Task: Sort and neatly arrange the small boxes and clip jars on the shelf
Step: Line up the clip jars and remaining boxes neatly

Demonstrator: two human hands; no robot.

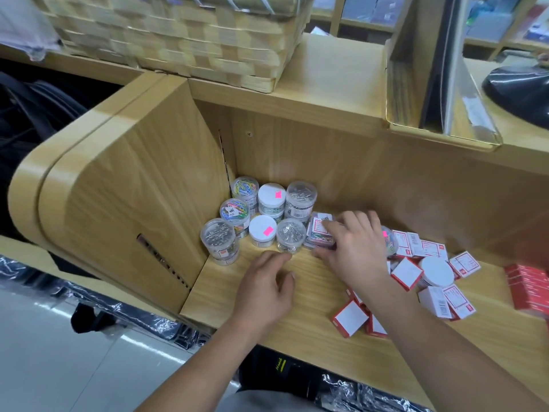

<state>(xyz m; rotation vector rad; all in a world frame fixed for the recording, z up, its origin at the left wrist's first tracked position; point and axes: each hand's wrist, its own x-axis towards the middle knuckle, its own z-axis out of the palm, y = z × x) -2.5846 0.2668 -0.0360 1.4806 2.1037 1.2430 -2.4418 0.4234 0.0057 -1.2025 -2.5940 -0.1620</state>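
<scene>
Right hand [353, 248] grip clamped on small clear plastic box of coloured clips [319, 231], just beside round clear plastic clip jars [267, 215] in the light wooden shelf [312, 292] corner. Left hand [267, 283] loose, empty. Box probably light, rigid, slick: pinch opposite sides. Red-and-white cardboard boxes [350, 318] scattered right.

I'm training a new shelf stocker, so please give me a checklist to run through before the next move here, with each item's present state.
1. Right hand grips the clear box of coloured clips: ok.
2. Left hand free, resting on the shelf: ok.
3. Clip jars in the corner stand upright, grouped: ok.
4. Clear box set flush against the jar of silver clips: cannot tell, the hand covers part of it.
5. Red-and-white small boxes sorted: not ok, heaped loosely.
6. White-lidded jar among those boxes moved to the jar group: not ok.
</scene>
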